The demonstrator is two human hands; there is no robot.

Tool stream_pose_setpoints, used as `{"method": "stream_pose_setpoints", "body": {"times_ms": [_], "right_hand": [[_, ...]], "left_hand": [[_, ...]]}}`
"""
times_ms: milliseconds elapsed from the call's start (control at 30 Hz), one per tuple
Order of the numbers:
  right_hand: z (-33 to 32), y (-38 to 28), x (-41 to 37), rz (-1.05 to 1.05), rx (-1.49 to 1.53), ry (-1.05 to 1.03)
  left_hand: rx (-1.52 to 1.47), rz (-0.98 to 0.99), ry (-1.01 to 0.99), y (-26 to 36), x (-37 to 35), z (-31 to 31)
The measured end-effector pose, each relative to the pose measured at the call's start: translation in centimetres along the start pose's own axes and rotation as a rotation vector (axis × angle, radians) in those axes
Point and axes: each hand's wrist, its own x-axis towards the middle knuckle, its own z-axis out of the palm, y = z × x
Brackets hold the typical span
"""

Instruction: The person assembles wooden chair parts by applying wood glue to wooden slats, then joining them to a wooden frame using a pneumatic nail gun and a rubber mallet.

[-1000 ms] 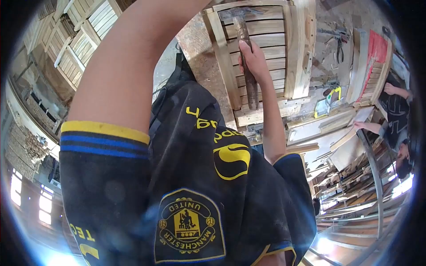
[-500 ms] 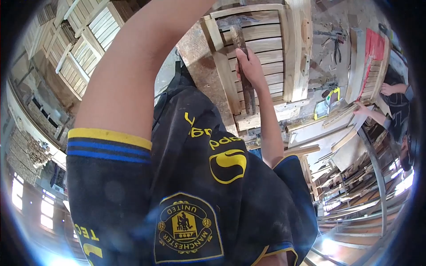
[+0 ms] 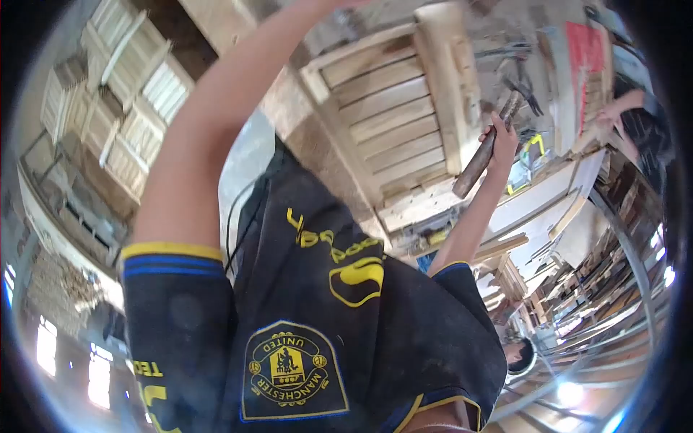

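My right hand (image 3: 505,144) is wrapped round the wooden handle of a hammer (image 3: 476,167), holding it to the right of a slatted wooden panel (image 3: 393,101). The hammer's dark metal head points up and away. Pale slats lie side by side inside the panel's thicker frame rails. My left arm reaches up past the panel's far left. Only a sliver of my left hand (image 3: 351,2) shows at the top edge; its fingers are out of frame, so what it touches is hidden.
A yellow-framed tool (image 3: 534,148) lies just right of the hammer. Further right are a red piece (image 3: 583,47) and another person's hand (image 3: 622,108). Slatted panels (image 3: 119,43) are stacked at upper left. Another person's head (image 3: 518,357) shows at lower right.
My right hand has carried the hammer from over the slats to the right, past the panel's side rail. My left arm has shifted, and the whole view has tilted.
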Motion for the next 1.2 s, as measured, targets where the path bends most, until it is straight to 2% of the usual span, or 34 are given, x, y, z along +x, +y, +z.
{"method": "stream_pose_setpoints", "body": {"times_ms": [33,100,133,167,200,267,333,367,467,533,600,633,667,700,733,800,900,933,967,1033,1100,1167,1200], "right_hand": [[-1.4,-0.1,2.7,-0.017,0.011,0.066],[-5.6,1.7,9.8,-0.047,-0.040,0.064],[-6.0,1.3,11.6,-0.038,0.062,0.068],[-6.4,2.1,12.8,-0.015,0.160,0.059],[-8.5,5.1,16.6,-0.011,-0.013,0.048],[-8.9,6.3,18.7,-0.310,-0.842,0.380],[-6.2,1.2,14.6,-0.053,-1.057,0.368],[-4.5,-0.4,12.3,-0.062,-0.984,0.505],[-1.2,-1.0,10.7,-0.188,-0.892,0.562],[3.3,-1.0,8.2,-0.630,-0.513,0.656],[8.7,-0.5,5.2,-0.738,-0.342,0.365],[12.0,-1.0,2.5,-0.544,-0.386,0.192],[14.7,-0.4,0.8,-0.413,-0.273,-0.127],[17.8,1.3,-0.2,-0.377,-0.298,-0.276],[20.7,2.4,-1.9,-0.497,-0.244,-0.316],[24.9,3.2,-4.8,-0.554,-0.493,-0.311],[27.2,4.8,-7.0,-0.488,-0.443,-0.305],[27.9,6.7,-6.6,-0.517,-0.339,-0.249],[27.6,7.0,-8.1,-0.478,-0.337,-0.243],[27.4,5.3,-7.7,-0.426,-0.351,-0.209],[27.3,6.6,-8.5,-0.405,-0.409,-0.198],[27.3,7.0,-8.0,-0.348,-0.477,-0.267],[27.3,6.9,-8.1,-0.412,-0.536,-0.234]], "left_hand": [[0.025,-0.025,-0.030,-0.5,-0.2,1.0],[0.112,-0.038,-0.092,-1.5,1.2,1.5],[0.093,0.005,0.050,-1.3,0.7,1.7],[0.078,-0.051,0.017,-0.8,0.5,1.2],[0.042,-0.094,-0.040,0.0,0.3,0.6],[0.024,-0.081,0.018,0.4,-0.1,0.9],[0.034,-0.076,0.028,0.2,0.3,0.7],[0.027,-0.085,-0.001,0.3,0.1,0.6],[0.037,-0.060,-0.015,0.5,0.2,0.3],[0.033,-0.053,-0.007,0.7,0.1,0.0],[0.020,-0.053,-0.007,0.8,-0.2,0.1],[0.015,-0.048,0.001,0.8,-0.2,0.2],[0.012,-0.041,0.012,0.8,0.0,0.1],[0.018,-0.044,0.011,0.8,-0.1,0.1],[0.003,-0.027,0.036,0.7,-0.2,0.2],[-0.011,-0.016,0.049,0.6,-0.3,0.2],[-0.041,-0.041,0.024,0.5,-0.1,0.4],[-0.086,0.025,0.113,0.2,0.0,0.5],[-0.141,0.081,0.194,0.1,-0.4,0.9],[-0.155,0.099,0.197,0.5,0.4,0.3],[-0.171,0.087,0.166,0.2,-1.6,0.7],[-0.135,0.093,0.170,0.0,-0.8,1.1],[-0.154,0.098,0.183,0.1,-0.9,0.9]]}}
